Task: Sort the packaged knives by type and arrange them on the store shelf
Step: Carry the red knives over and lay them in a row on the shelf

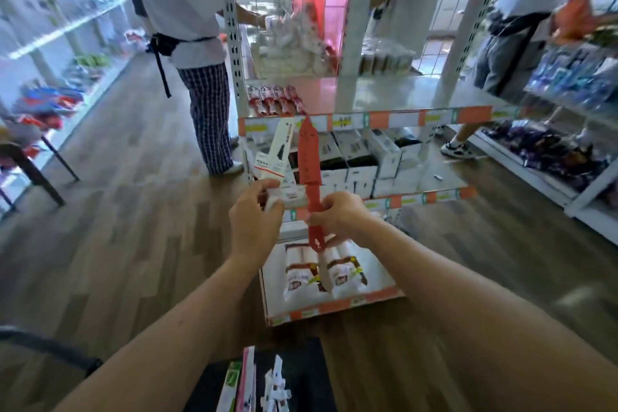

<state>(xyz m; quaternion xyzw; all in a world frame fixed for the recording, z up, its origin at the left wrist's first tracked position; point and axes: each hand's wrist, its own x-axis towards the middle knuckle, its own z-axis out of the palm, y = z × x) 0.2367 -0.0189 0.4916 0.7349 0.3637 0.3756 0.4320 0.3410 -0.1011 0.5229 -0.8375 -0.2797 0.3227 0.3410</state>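
My left hand [255,224] grips the lower end of a white packaged knife [276,154], which points up and slightly right. My right hand [341,216] pinches a long red packaged knife [309,160] near its middle; the pack stands upright, its pale lower end hanging below my fingers. Both packs are held in front of the store shelf [394,119]. On that shelf's upper level, at the left, stands a row of red-and-white packaged knives [276,99]. More knife packs [264,385] lie in a dark container at the bottom edge.
White boxes [357,160] fill the middle shelf level, white rolls [321,269] the bottom one. A person in checked trousers [209,117] stands left of the shelf, another person [501,53] behind it at right. Stocked shelves line both sides; a table [30,157] stands left.
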